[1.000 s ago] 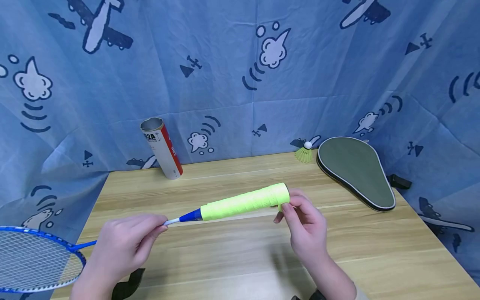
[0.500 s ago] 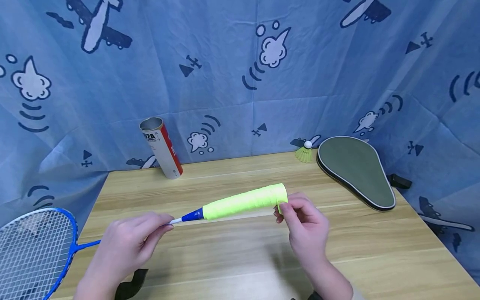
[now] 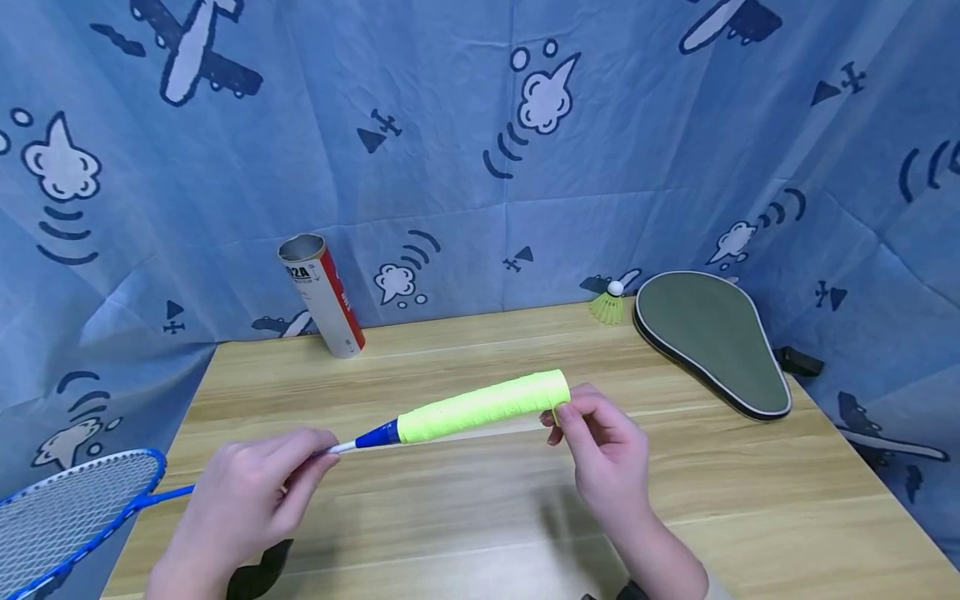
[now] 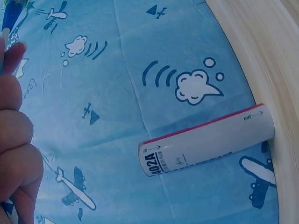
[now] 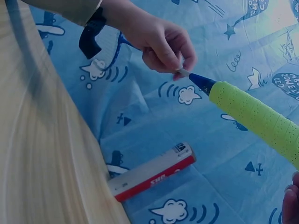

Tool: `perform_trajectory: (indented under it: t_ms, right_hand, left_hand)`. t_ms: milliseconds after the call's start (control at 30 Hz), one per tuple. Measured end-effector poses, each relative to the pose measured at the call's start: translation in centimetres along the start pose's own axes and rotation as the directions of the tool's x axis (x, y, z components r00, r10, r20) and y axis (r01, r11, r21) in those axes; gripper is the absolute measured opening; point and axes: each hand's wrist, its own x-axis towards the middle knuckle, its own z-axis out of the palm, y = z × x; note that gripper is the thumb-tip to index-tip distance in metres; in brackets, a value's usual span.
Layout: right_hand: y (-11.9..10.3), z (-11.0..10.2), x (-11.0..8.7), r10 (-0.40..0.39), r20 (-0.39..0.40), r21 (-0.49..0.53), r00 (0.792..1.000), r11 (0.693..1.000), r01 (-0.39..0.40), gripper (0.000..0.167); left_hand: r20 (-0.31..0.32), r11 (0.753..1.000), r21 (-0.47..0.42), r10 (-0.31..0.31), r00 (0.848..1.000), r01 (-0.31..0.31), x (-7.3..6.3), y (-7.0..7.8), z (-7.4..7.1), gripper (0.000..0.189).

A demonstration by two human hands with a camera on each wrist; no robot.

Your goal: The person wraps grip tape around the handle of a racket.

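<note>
A blue badminton racket (image 3: 82, 510) is held across the front of the table, its strung head at the left. My left hand (image 3: 251, 492) pinches the white shaft (image 3: 344, 447) just below the blue cone. Yellow-green grip tape (image 3: 483, 406) wraps the handle in overlapping turns. At the butt end, the thumb and fingers of my right hand (image 3: 611, 454) pinch a short end of this tape under the handle. In the right wrist view, the taped handle (image 5: 254, 119) runs down to the right, with perforations showing. The left wrist view catches only the curled fingers (image 4: 18, 144) of my left hand.
An upright shuttlecock tube (image 3: 322, 296) stands at the back left of the wooden table (image 3: 465, 517). A yellow-green shuttlecock (image 3: 609, 307) and a green paddle case (image 3: 708, 337) lie at the back right. Blue printed cloth (image 3: 450, 150) hangs behind.
The racket has rolled about its shaft one way and then back, so its head shows at changing angles. Both hands keep their hold, and my right hand has shifted slightly left.
</note>
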Motion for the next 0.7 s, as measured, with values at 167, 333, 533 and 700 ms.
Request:
perform_trajectory:
  t_ms: [167, 333, 533, 700]
  right_hand:
    - [0.00, 0.02, -0.10, 0.020, 0.007, 0.011, 1.000, 1.000, -0.020, 0.013]
    - [-0.26, -0.13, -0.01, 0.032, 0.041, -0.009, 0.999, 0.999, -0.031, 0.013]
    - [-0.31, -0.07, 0.15, 0.030, 0.040, -0.036, 0.999, 0.999, -0.029, 0.011]
    - [-0.21, -0.01, 0.03, 0.059, 0.006, -0.063, 0.998, 0.996, -0.058, 0.015]
  left_hand:
    - [-0.013, 1.000, -0.028, -0.006, 1.000, 0.006, -0.01, -0.07, 0.11, 0.039]
    - [-0.025, 1.000, -0.019, -0.006, 1.000, 0.006, 0.02, -0.02, 0.06, 0.039]
    - [-0.036, 0.999, 0.052, 0.005, 0.999, -0.003, 0.18, 0.23, -0.06, 0.049]
    - [-0.026, 1.000, 0.018, -0.003, 1.000, 0.004, 0.16, 0.38, -0.15, 0.048]
